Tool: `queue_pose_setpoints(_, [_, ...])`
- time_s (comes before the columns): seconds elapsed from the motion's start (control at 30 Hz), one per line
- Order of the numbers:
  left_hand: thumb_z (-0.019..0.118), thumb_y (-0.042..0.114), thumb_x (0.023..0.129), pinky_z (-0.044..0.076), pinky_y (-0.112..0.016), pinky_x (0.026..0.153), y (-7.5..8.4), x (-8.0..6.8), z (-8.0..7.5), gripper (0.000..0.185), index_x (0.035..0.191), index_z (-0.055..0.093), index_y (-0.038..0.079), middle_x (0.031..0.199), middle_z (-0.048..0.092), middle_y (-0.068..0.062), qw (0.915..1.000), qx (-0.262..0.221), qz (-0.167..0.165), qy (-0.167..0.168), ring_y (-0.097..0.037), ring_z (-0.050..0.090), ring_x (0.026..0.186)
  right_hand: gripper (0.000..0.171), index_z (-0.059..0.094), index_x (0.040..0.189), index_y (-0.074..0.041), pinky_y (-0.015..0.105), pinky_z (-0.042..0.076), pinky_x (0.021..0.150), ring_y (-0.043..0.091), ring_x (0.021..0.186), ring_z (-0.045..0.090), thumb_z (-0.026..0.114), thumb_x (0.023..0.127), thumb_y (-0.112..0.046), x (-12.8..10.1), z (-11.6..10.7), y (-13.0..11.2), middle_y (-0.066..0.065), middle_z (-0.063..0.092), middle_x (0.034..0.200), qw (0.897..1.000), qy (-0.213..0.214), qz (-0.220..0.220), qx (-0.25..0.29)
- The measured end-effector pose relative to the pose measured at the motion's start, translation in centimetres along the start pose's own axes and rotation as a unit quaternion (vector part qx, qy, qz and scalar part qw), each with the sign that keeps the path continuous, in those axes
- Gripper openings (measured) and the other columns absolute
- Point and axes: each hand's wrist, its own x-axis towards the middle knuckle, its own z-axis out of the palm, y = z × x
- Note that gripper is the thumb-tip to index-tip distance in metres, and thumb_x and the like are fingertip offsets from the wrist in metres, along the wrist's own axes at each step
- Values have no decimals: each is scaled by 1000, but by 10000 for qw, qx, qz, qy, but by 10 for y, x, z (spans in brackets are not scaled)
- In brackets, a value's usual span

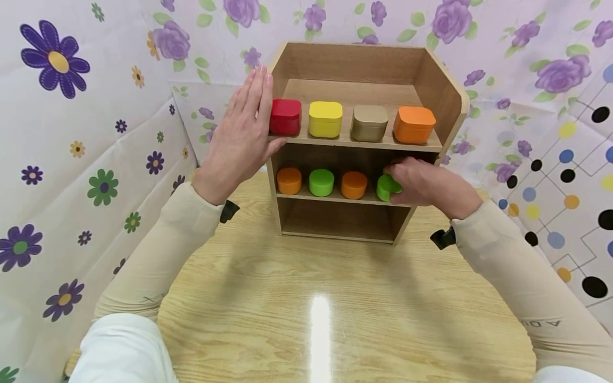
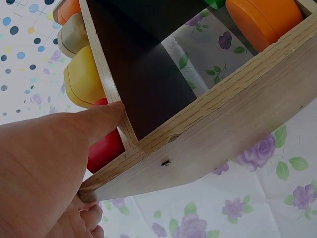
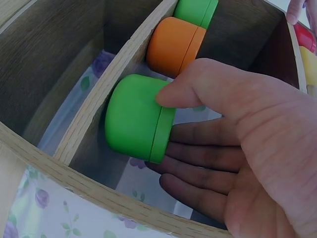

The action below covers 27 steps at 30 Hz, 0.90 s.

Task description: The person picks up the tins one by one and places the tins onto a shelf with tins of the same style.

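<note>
Green round tin (image 1: 387,187) sits at right end of the middle shelf, centre-right of the head view, partly covered by the right hand (image 1: 428,186). Right wrist view: same green round tin (image 3: 136,119) at frame centre-left, lying on the shelf board, thumb curled over its top edge and fingers (image 3: 208,158) running under and beside it, so the hand grasps the tin. Just beside it, upper centre of that view, orange round tin (image 3: 173,45), then another green tin (image 3: 196,11) at top.

Head view, middle shelf from left of frame: orange tin (image 1: 289,181), green tin (image 1: 321,182), orange tin (image 1: 354,184), then the held one.

Left hand (image 1: 241,135) at centre-left of head view, fingers straight and together, flat against the outer left side wall of the wooden shelf unit (image 1: 445,90), thumb at the front edge near the red square tin (image 1: 285,117). Nothing grasped. Left wrist view: thumb (image 2: 99,121) presses the shelf edge, touching the red tin (image 2: 105,148) at lower left.

Top shelf, upper centre of head view: red, yellow square tin (image 1: 325,119), tan square tin (image 1: 369,123), orange square tin (image 1: 414,124), in a row. Bottom compartment shows bare wood.

Shelf unit stands on wooden table (image 1: 311,298), lower half of frame. Floral backdrop (image 1: 72,106) behind and left; dotted cloth (image 1: 570,175) at right. Cream sleeves (image 1: 158,255) on both arms.
</note>
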Motion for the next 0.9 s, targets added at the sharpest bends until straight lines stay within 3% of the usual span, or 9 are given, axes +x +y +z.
queue_pose_setpoints(0.23, [68,44,101,16,-49,136,1,-1,0,106,168,0,-4,178,4,-21,10000,-31,-19,-43,-36,8,167,14,60,87,-6,30,34,61,18,64,44,73,87,-11,4,-3,-2,2,45,72,9973,-610,383,106])
queue_pose_setpoints(0.4, [69,42,101,17,-50,135,0,-1,1,105,167,2,-4,178,6,-22,10000,-49,13,32,-37,9,167,14,60,87,-5,30,34,61,18,64,44,73,86,-10,4,-3,-2,2,44,71,9975,-597,387,44])
queue_pose_setpoints(0.53, [69,42,101,18,-50,135,-1,-1,2,105,167,2,-5,178,6,-22,10000,-15,37,68,-37,10,167,21,62,96,-1,32,42,62,19,68,49,77,85,-11,-1,-1,-4,6,53,79,9997,-185,46,-154])
queue_pose_setpoints(0.7, [70,41,100,18,-51,135,-4,-2,5,106,167,3,-5,178,5,-22,9999,-121,70,43,-37,10,167,46,64,122,9,44,59,76,29,87,64,82,86,-14,-21,-1,-6,20,66,109,9975,573,-400,-61])
queue_pose_setpoints(0.9, [73,38,99,19,-50,135,-9,2,6,106,167,4,-6,178,6,-22,9992,-330,162,124,-37,10,167,52,61,134,12,54,60,95,41,110,69,77,91,-13,-56,-3,-8,27,66,127,9932,1080,-417,125])
